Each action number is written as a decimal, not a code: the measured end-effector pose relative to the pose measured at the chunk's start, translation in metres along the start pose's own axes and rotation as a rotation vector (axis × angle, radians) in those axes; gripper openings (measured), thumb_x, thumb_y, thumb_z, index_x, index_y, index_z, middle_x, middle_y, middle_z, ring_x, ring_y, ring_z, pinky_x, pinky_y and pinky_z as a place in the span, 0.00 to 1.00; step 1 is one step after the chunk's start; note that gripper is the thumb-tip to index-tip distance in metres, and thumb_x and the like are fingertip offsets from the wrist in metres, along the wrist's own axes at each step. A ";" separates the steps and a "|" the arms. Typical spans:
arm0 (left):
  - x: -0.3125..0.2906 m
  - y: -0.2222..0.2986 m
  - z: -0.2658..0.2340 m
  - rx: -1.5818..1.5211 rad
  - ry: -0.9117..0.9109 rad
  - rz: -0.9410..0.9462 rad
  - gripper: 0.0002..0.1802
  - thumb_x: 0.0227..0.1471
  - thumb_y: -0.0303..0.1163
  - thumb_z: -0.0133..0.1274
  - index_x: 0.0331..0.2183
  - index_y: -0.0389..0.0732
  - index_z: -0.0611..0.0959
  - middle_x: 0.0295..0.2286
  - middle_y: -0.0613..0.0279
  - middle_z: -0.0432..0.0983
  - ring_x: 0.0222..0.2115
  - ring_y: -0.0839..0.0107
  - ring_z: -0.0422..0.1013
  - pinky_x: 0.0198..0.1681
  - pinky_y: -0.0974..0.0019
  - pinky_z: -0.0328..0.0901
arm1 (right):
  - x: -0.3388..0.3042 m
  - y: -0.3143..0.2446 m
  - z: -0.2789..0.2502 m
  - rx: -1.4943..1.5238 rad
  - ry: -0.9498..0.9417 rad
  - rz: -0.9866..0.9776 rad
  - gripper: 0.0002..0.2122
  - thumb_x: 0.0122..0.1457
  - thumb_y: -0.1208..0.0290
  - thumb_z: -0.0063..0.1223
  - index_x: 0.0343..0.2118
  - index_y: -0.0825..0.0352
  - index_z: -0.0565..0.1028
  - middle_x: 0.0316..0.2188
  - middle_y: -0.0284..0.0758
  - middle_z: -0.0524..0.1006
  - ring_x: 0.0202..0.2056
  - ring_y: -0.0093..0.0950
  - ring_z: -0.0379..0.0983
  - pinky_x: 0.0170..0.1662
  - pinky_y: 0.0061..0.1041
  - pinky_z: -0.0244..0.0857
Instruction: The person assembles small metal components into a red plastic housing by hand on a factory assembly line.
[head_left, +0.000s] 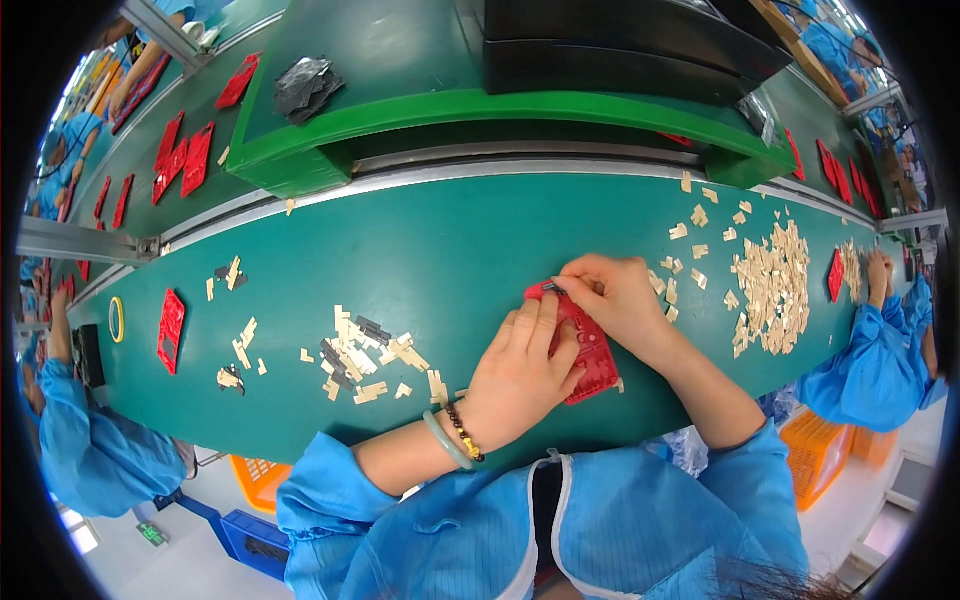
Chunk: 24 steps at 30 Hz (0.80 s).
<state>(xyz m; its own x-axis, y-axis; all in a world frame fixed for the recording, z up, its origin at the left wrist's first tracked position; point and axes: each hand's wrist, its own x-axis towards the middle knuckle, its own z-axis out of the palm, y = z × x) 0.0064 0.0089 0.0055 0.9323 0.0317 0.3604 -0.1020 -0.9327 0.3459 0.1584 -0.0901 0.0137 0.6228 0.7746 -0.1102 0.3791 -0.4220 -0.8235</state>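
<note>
A red, flat, rectangular moulded plastic part (598,365) lies tilted on the green table in front of me. My left hand (510,385) grips it, fingers pressed along its left side and upper face. The thumb and index finger of my right hand (625,300) pinch a small dark grey piece (553,287) at the part's upper left corner. The fingers partly cover both the piece and the corner. Left of my left hand is a loose pile of cream-coloured strips (350,358) mixed with dark grey strips (373,331).
A larger heap of cream pieces (775,290) spreads at the right. Another red part (171,330) and a yellow tape roll (117,320) lie at the left. A green-edged shelf (520,108) holding a black box (620,65) overhangs the far side. Co-workers in blue sleeves (865,360) flank me.
</note>
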 end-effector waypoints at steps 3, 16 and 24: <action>0.005 -0.004 -0.004 -0.087 -0.031 0.011 0.22 0.43 0.41 0.61 0.38 0.35 0.78 0.47 0.38 0.67 0.50 0.48 0.64 0.53 0.53 0.63 | -0.002 0.008 0.000 -0.229 0.104 -0.254 0.07 0.54 0.73 0.60 0.33 0.70 0.79 0.19 0.34 0.77 0.19 0.22 0.72 0.23 0.20 0.65; 0.018 -0.002 -0.014 -0.095 -0.001 -0.003 0.31 0.42 0.36 0.62 0.46 0.30 0.73 0.45 0.45 0.69 0.46 0.50 0.66 0.48 0.55 0.66 | -0.035 0.014 -0.008 -0.672 0.317 -0.589 0.12 0.49 0.68 0.61 0.36 0.63 0.76 0.24 0.30 0.69 0.23 0.26 0.72 0.25 0.25 0.67; 0.026 0.001 0.016 0.293 0.010 0.020 0.12 0.42 0.33 0.51 0.28 0.34 0.78 0.31 0.56 0.67 0.34 0.63 0.65 0.38 0.65 0.63 | -0.093 0.004 -0.020 -0.539 -0.024 -0.706 0.18 0.44 0.66 0.65 0.39 0.63 0.76 0.38 0.34 0.74 0.33 0.33 0.73 0.32 0.30 0.69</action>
<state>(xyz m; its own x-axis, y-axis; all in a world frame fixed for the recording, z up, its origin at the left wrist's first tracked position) 0.0362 0.0026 0.0012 0.9273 0.0145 0.3739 -0.0144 -0.9971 0.0744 0.1156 -0.1736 0.0316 0.1099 0.9451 0.3077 0.9437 -0.0020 -0.3309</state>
